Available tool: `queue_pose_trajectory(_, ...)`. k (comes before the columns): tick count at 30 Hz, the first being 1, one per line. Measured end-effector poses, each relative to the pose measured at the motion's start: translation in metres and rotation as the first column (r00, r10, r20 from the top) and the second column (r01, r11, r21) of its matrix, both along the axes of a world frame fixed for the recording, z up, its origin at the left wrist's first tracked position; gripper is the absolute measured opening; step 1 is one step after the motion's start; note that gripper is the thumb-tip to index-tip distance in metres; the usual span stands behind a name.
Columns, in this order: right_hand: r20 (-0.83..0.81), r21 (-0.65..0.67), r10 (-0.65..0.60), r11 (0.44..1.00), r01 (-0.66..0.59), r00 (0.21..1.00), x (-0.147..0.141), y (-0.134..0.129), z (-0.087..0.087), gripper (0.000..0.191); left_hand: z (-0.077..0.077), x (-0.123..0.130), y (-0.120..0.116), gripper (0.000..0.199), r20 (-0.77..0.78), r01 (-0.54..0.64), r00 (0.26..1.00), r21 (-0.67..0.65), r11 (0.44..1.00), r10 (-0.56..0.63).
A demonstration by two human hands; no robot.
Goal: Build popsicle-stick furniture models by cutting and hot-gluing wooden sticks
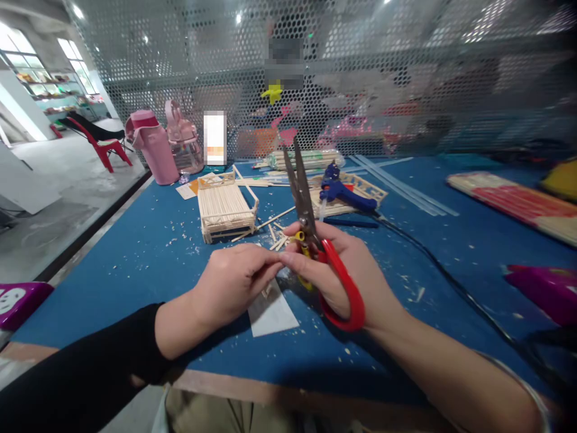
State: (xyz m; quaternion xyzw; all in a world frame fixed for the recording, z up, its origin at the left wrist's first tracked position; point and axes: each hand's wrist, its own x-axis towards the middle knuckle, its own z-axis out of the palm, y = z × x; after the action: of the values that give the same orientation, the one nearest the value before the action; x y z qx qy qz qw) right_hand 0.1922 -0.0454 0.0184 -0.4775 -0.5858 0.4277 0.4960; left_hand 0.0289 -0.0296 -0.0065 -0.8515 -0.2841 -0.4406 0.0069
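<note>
My right hand (333,270) holds red-handled scissors (345,294), whose grey blades point up and stand slightly apart. Its thumb and finger meet the fingertips of my left hand (237,279), which is closed in a pinch; whatever lies between the fingertips is too small to make out. Behind the scissors is a yellow object (305,279), partly hidden. Below the fingertips lies a white paper (273,316). Beyond my left hand stands a small frame of wooden sticks (225,207), with loose stick pieces (277,240) beside it.
A blue glue gun (345,193) rests on a second stick piece (372,189), its cable running right. Clear glue sticks (401,186), a red and cream bundle (518,201), a pink flask (155,147), a pink bottle (186,147) and a perforated screen (216,60) stand around.
</note>
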Motion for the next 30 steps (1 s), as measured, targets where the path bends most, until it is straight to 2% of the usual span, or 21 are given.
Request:
queue_pose_trajectory(4,-0.062,-0.056,0.03,0.998,-0.034,0.998,0.003,0.001,-0.001,0.035,0.0,0.001,0.0,0.012,0.046,0.004,0.999,0.011,1.0,-0.004)
queue_pose_trajectory(8,-0.081,-0.061,0.0,0.998,-0.005,0.997,0.003,0.0,0.0,0.041,0.001,0.002,-0.002,0.011,0.097,0.027,0.995,-0.028,0.999,-0.024)
queue_pose_trajectory(13,-0.077,-0.038,-0.032,0.999,0.029,0.997,0.001,-0.002,0.002,0.034,0.0,0.003,-0.003,0.013,0.199,0.053,0.98,-0.227,0.972,-0.006)
queue_pose_trajectory(16,-0.06,0.001,-0.038,0.999,0.038,0.997,0.0,-0.002,0.002,0.028,0.0,0.004,-0.005,0.012,0.256,0.064,0.966,-0.395,0.916,0.042)
queue_pose_trajectory(18,-0.052,0.035,-0.05,0.998,0.052,0.997,0.0,-0.003,0.001,0.026,0.001,0.006,-0.006,0.012,0.312,0.115,0.947,-0.554,0.824,0.078)
queue_pose_trajectory(19,-0.047,0.056,-0.056,0.997,0.059,0.997,0.0,-0.003,0.001,0.026,0.001,0.007,-0.006,0.013,0.351,0.164,0.932,-0.639,0.752,0.095)
queue_pose_trajectory(22,-0.034,0.119,-0.052,0.991,0.055,0.998,0.0,-0.005,0.0,0.024,0.004,0.01,-0.006,0.016,0.475,0.357,0.867,-0.804,0.476,0.152)
queue_pose_trajectory(24,-0.037,0.143,-0.042,0.989,0.047,0.998,0.0,-0.006,-0.001,0.023,0.008,0.011,-0.005,0.018,0.533,0.46,0.82,-0.83,0.315,0.209)
queue_pose_trajectory(26,-0.042,0.152,-0.041,0.987,0.047,0.998,0.0,-0.006,-0.001,0.023,0.012,0.012,-0.005,0.022,0.556,0.524,0.792,-0.831,0.185,0.254)
queue_pose_trajectory(28,-0.036,0.164,-0.042,0.985,0.048,0.998,-0.001,-0.006,-0.002,0.023,0.015,0.012,-0.005,0.029,0.556,0.558,0.79,-0.827,0.073,0.257)
queue_pose_trajectory(30,-0.019,0.188,-0.044,0.981,0.047,0.999,-0.001,-0.006,-0.004,0.022,0.016,0.011,-0.005,0.037,0.564,0.584,0.79,-0.811,-0.015,0.241)
